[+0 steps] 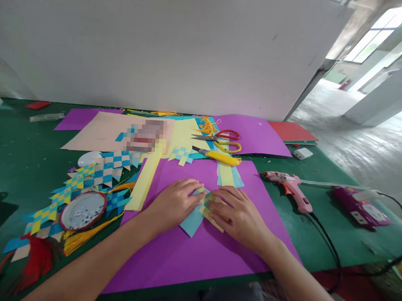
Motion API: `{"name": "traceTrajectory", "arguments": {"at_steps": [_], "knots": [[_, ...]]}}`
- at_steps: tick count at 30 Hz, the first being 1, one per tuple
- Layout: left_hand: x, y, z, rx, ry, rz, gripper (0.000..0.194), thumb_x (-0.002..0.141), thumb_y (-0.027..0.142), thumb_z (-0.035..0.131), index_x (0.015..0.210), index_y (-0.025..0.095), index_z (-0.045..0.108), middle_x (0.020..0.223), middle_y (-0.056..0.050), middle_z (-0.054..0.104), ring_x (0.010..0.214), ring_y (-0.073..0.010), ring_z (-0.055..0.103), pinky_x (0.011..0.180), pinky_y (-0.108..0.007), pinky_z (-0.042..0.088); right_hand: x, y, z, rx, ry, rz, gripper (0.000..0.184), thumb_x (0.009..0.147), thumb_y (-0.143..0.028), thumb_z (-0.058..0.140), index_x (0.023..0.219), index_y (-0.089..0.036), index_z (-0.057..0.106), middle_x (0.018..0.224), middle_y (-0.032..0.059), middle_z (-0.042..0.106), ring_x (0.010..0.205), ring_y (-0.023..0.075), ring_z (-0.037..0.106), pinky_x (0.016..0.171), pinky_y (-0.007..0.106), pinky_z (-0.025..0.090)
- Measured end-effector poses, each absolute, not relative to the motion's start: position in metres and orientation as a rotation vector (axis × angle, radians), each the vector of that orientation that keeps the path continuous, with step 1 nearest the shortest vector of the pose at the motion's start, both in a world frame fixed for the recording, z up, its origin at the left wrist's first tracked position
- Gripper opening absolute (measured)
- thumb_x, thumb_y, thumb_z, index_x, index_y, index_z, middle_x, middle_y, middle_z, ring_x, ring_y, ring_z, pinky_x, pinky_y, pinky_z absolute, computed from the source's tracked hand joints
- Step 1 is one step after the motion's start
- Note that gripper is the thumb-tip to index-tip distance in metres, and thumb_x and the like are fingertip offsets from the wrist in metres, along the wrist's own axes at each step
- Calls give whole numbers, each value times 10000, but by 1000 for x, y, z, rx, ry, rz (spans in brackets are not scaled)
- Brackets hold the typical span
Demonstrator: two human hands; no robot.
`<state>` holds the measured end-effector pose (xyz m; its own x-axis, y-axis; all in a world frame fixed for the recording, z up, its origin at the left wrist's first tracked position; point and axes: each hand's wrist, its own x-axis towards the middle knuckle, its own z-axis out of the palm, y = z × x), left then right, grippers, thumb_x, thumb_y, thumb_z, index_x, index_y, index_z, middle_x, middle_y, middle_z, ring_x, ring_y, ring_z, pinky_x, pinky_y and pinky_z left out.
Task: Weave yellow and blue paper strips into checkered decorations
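On a purple paper sheet [168,261], both hands meet over a small weave of light blue and pale yellow paper strips [192,223]. My left hand [176,203] has its fingers bent together on the upper left of the weave. From the other side, my right hand [240,213] presses the weave with curled fingers, partly hiding it. Loose yellow and blue strips [226,172] lie just beyond the right hand. A stack of long pale yellow strips [144,183] rests left of the left hand.
Scissors [218,138] and a yellow utility knife [221,157] lie behind the hands. At right are a pink glue gun [291,186] and a purple power strip [359,208], joined by cables. Woven checkered pieces [74,180], a white lid [83,211] and tassels [88,234] sit left.
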<state>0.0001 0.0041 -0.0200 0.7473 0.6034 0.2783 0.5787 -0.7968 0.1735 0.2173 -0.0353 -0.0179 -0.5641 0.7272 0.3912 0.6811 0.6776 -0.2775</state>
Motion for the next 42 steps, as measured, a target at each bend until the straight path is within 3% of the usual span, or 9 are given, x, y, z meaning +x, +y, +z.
{"name": "traceTrajectory", "arguments": {"at_steps": [4, 9, 14, 18, 27, 42], "knots": [[-1, 4, -20, 2850, 964, 494, 296, 955, 237, 438, 1187, 179, 612, 1281, -102, 588, 1225, -253, 494, 1016, -437, 431, 216, -36, -17, -1076, -2414, 125, 185, 892, -283, 564, 1020, -219, 682, 1074, 74, 665, 1067, 239, 547, 910, 423, 465], [0, 3, -16, 2860, 910, 513, 290, 961, 191, 402, 1125, 177, 641, 1185, -100, 647, 1174, -251, 538, 975, -450, 457, 223, -34, -17, -1095, -2329, 130, 202, 896, -241, 545, 1049, -222, 674, 1095, 83, 659, 1062, 244, 557, 902, 431, 474], [0, 0, -15, 2912, 816, 535, 279, 935, 115, 412, 1095, 157, 637, 1122, -103, 663, 1098, -242, 573, 927, -424, 482, 241, -41, -15, -1376, -2077, 64, 200, 896, -232, 524, 1015, -177, 676, 938, 98, 667, 934, 249, 584, 829, 441, 502], [3, -1, -15, 2918, 835, 504, 273, 909, 82, 423, 1075, 147, 630, 1097, -104, 660, 1069, -241, 574, 915, -417, 481, 246, -56, -18, -1475, -2137, 87, 188, 881, -242, 552, 1008, -188, 680, 1011, 106, 647, 987, 267, 553, 856, 457, 495], [22, -6, -15, 2872, 1061, 385, 220, 947, 307, 460, 928, 139, 601, 925, -86, 632, 930, -241, 564, 839, -403, 466, 243, -66, -23, -1411, -2090, 195, 179, 889, -215, 530, 987, -201, 680, 1044, 99, 646, 1019, 262, 529, 859, 454, 499], [24, -8, -16, 2894, 1093, 395, 208, 948, 311, 454, 955, 149, 584, 961, -89, 628, 941, -247, 560, 835, -402, 447, 240, -66, -30, -1433, -2165, 61, 223, 878, -206, 530, 1059, -191, 660, 1228, 122, 567, 1251, 300, 399, 1001, 526, 435]]}}
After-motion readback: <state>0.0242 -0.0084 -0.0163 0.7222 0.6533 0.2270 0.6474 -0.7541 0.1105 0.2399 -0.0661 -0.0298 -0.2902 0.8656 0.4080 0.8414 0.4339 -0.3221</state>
